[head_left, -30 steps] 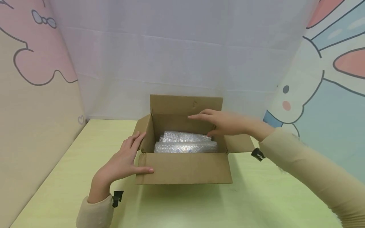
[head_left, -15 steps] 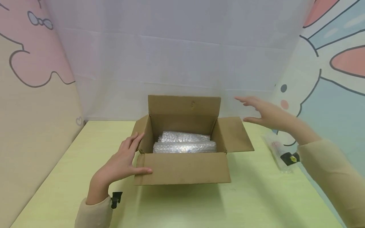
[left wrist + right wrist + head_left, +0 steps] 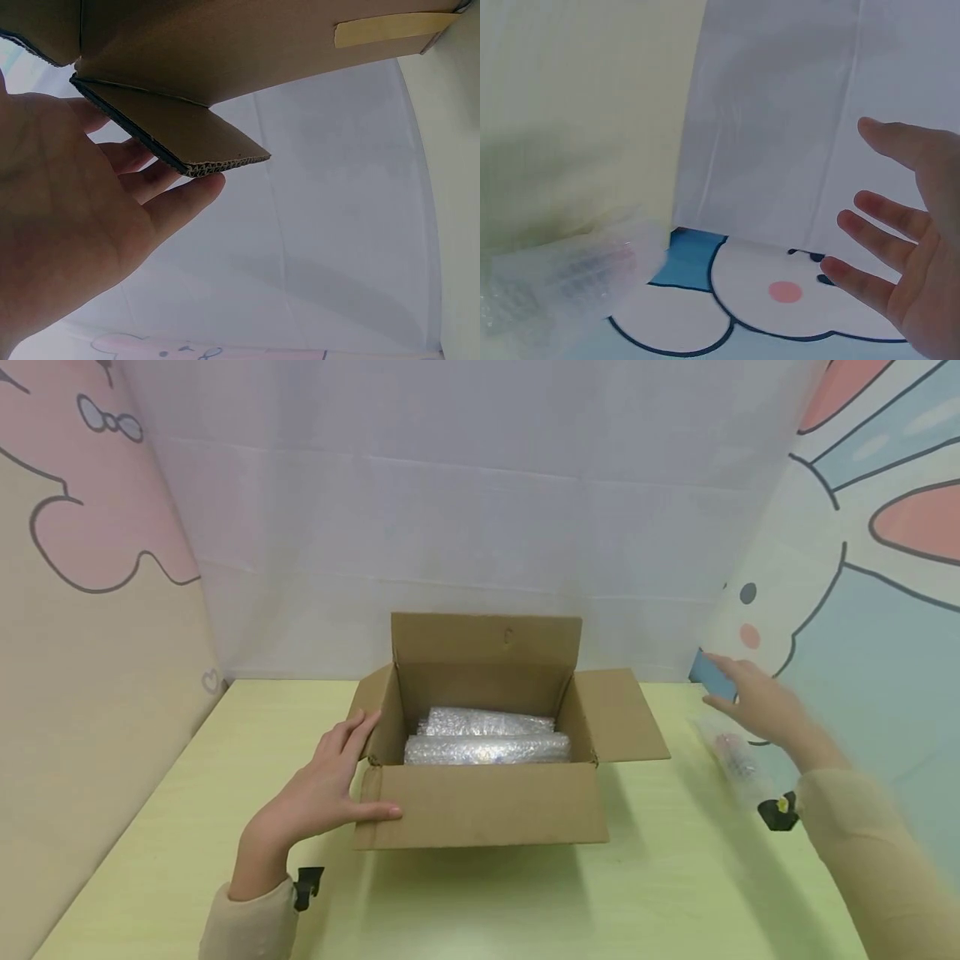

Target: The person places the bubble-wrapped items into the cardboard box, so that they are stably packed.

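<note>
A brown cardboard box (image 3: pixel 486 803) stands with its flaps spread. Inside lie several bubble-wrapped bundles (image 3: pixel 487 748), clear and shiny. My left hand (image 3: pixel 318 785) rests at the box's near left corner, its fairly straight fingers on the left flap (image 3: pixel 172 124) and the thumb on the front flap. On the right, my right hand (image 3: pixel 765 703) hovers with fingers spread and nothing in it. Nearest to it is a clear plastic-wrapped packet (image 3: pixel 737 758) with something pinkish and dark inside, lying on the table. In the right wrist view, this packet (image 3: pixel 577 281) sits left of the hand.
The pale yellow table (image 3: pixel 660 893) meets a white cloth backdrop (image 3: pixel 480 510) behind the box. Printed side panels stand at left and right, the right one with a rabbit (image 3: pixel 780 577). The box's right flap (image 3: pixel 621 714) sticks outward over the table.
My right hand has moved from over the box out to the right, then down toward the wrapped packet. My left hand and the box have stayed in place.
</note>
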A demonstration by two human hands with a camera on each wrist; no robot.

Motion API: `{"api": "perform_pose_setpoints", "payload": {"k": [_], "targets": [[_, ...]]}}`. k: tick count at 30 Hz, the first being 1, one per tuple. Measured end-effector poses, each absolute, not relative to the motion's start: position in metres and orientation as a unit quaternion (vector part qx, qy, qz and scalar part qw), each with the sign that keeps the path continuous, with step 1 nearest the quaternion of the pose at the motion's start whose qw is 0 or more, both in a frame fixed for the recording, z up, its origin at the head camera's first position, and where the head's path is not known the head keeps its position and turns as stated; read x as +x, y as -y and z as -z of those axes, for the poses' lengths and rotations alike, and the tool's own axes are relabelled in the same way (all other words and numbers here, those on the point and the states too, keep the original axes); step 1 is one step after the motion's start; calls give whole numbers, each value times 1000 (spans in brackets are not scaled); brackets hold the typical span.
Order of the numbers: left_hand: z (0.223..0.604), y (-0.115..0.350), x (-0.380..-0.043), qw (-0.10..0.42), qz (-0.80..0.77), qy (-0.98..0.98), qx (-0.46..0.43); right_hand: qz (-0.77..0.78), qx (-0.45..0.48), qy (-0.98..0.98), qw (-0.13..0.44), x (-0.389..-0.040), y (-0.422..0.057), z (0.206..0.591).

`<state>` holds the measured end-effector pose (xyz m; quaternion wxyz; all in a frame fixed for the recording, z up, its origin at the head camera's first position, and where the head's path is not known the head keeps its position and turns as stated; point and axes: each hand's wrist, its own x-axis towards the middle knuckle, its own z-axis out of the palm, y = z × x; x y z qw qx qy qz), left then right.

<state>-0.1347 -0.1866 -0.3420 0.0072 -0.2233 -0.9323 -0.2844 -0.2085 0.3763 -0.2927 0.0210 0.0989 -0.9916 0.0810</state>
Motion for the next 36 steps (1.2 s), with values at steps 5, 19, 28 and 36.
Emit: {"api": "perform_pose_setpoints", "payload": {"k": [5, 19, 28, 36], "targets": [[343, 187, -135, 10, 284, 932, -225, -94, 83, 992, 22, -210, -399, 327], [345, 188, -138, 4, 279, 935, -220, -117, -40, 992, -28, -201, -439, 409], [344, 190, -137, 6, 278, 935, -220, -146, -74, 986, -11, -187, -443, 426], [343, 188, -136, 4, 283, 933, -222, -151, -75, 986, -12, -184, -441, 425]]}}
